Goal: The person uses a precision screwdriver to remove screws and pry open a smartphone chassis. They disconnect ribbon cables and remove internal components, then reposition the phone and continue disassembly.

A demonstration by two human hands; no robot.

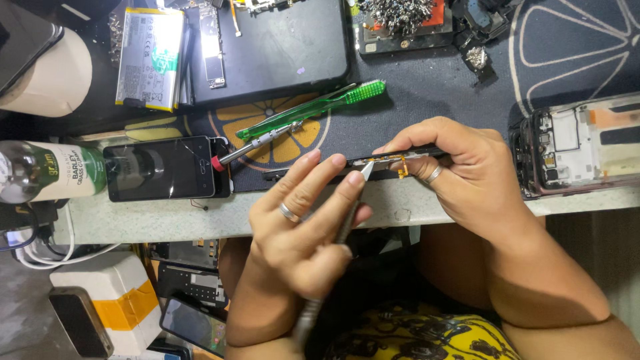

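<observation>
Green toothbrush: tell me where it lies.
In the head view, the green toothbrush lies slantwise on the dark mat, above the left hand, beside the screwdriver.

Left hand (303,220) holds tweezers (347,220) at phone frame (373,160); right hand (460,167) grips frame.

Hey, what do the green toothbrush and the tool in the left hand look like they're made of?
The toothbrush looks like clear green plastic: light passes through the handle, and the bristles are a denser green. The tool in the left hand seems to be grey metal with a dull sheen and a pale pointed tip, though blur leaves that open. The right hand steadies a thin black phone part.
</observation>
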